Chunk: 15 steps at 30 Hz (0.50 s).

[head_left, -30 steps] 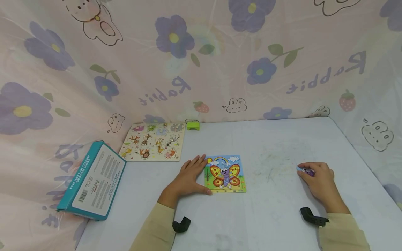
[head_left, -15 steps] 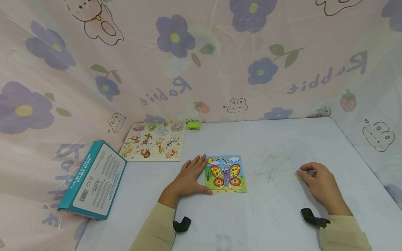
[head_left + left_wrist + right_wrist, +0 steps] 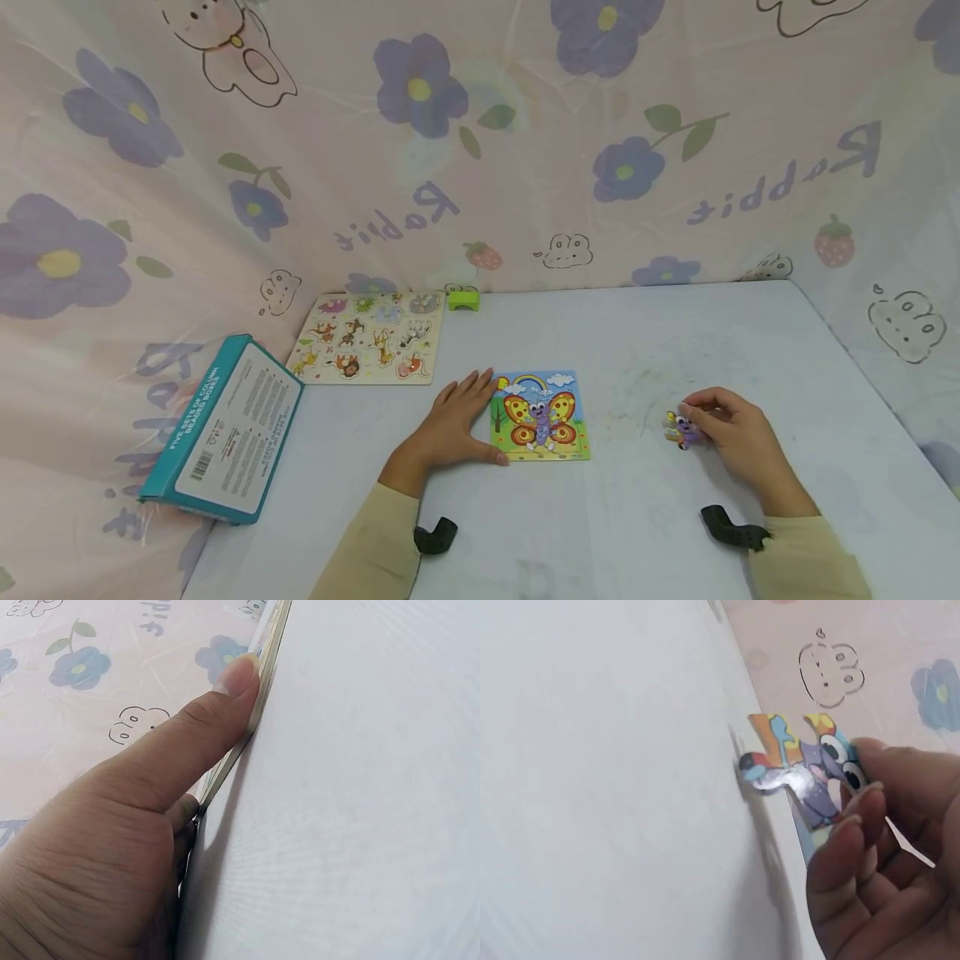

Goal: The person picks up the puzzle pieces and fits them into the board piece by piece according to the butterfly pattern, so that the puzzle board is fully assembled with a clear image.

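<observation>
A square butterfly puzzle (image 3: 542,417) lies flat on the white table, near the middle in the head view. My left hand (image 3: 453,425) rests at its left side, fingers straight and spread, with the thumb at its lower left corner. In the left wrist view the left thumb (image 3: 199,727) touches the board's edge (image 3: 262,697). To the right, my right hand (image 3: 738,442) pinches a jigsaw piece (image 3: 681,431) between thumb and fingertips. Close up in the right wrist view, the puzzle piece (image 3: 802,769) shows cartoon eyes and purple, orange and yellow patches; fingers cover one end.
At the back left lies an animal puzzle board (image 3: 367,337), with a green arch block (image 3: 463,301) beside it. A teal and white box (image 3: 225,433) leans against the flowered curtain (image 3: 525,167) on the left. Smudges mark the white table (image 3: 645,517).
My right hand has moved left and turned, so the jigsaw piece, mostly hidden half a second ago, shows its printed face. The left hand and butterfly puzzle stay in place.
</observation>
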Each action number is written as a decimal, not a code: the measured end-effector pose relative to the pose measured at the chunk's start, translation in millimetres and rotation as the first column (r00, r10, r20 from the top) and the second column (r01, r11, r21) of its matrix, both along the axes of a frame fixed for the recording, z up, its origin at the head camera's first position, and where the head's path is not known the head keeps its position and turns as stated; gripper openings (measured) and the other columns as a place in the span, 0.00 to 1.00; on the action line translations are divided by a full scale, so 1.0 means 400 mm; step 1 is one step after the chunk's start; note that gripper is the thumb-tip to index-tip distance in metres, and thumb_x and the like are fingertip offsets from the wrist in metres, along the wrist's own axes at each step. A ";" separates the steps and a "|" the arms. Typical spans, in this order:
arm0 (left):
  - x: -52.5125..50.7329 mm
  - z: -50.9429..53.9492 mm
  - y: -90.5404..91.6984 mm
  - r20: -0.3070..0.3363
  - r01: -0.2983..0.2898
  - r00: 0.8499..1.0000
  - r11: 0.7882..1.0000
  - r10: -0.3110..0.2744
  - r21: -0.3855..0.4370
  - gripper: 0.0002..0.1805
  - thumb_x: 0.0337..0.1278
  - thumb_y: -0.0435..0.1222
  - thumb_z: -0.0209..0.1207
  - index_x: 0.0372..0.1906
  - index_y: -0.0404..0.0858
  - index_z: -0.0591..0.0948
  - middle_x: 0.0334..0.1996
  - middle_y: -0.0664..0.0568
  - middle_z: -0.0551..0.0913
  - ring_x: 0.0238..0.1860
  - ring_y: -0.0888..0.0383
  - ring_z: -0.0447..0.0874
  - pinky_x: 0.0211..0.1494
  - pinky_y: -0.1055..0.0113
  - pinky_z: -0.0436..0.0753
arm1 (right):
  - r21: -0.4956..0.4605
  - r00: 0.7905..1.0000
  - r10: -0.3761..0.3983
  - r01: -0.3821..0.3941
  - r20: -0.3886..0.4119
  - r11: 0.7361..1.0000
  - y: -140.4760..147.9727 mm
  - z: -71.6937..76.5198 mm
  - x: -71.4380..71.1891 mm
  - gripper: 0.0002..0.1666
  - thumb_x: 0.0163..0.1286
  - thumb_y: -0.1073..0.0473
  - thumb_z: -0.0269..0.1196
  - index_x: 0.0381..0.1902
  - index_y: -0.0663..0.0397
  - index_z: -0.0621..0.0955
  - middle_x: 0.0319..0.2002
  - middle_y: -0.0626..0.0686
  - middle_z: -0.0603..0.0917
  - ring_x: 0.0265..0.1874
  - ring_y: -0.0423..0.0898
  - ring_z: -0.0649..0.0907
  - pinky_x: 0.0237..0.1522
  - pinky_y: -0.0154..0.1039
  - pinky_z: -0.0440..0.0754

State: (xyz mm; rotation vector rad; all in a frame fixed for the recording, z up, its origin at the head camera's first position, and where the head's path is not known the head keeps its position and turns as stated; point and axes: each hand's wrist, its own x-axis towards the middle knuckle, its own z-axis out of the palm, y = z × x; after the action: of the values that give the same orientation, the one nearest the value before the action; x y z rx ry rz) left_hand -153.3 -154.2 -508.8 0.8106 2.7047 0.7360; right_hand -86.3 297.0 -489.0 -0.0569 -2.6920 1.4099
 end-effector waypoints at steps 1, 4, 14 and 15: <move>0.000 -0.001 0.000 -0.001 -0.001 1.000 1.000 0.001 -0.002 0.74 0.43 0.74 0.75 0.90 0.46 0.53 0.89 0.59 0.44 0.87 0.59 0.33 0.85 0.51 0.36 | -0.032 1.000 0.016 -0.016 0.001 0.999 -0.011 0.000 -0.001 0.16 0.82 0.53 0.68 0.52 0.62 0.86 0.39 0.55 0.87 0.31 0.42 0.82 0.30 0.33 0.82; 0.000 -0.001 0.000 -0.002 -0.003 1.000 1.000 0.003 -0.006 0.74 0.43 0.74 0.75 0.90 0.46 0.53 0.89 0.59 0.43 0.87 0.59 0.32 0.85 0.52 0.36 | -0.121 0.997 0.072 -0.073 -0.005 0.990 -0.050 0.001 -0.003 0.14 0.82 0.58 0.68 0.54 0.65 0.85 0.41 0.57 0.87 0.31 0.42 0.84 0.31 0.35 0.85; 0.003 0.004 0.002 0.000 -0.010 1.000 1.000 0.010 -0.011 0.74 0.43 0.73 0.76 0.90 0.46 0.53 0.89 0.60 0.44 0.87 0.60 0.33 0.85 0.52 0.36 | -0.302 0.972 0.234 -0.222 0.004 0.927 -0.185 -0.004 -0.019 0.13 0.81 0.67 0.66 0.58 0.70 0.83 0.46 0.61 0.86 0.36 0.44 0.88 0.39 0.39 0.90; 0.004 0.004 0.002 0.000 -0.009 1.000 1.000 0.009 -0.008 0.74 0.43 0.72 0.76 0.90 0.46 0.53 0.89 0.60 0.44 0.87 0.60 0.33 0.85 0.52 0.36 | -0.317 0.971 0.241 -0.226 0.009 0.921 -0.197 -0.005 -0.021 0.13 0.80 0.67 0.66 0.57 0.70 0.83 0.45 0.61 0.86 0.36 0.45 0.88 0.39 0.39 0.91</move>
State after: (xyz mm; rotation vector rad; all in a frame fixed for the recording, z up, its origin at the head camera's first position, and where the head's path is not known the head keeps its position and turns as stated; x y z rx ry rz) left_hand -151.9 -153.5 -507.0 0.7964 2.7112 0.7273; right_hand -94.8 218.2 -490.9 0.2170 -2.5497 1.9215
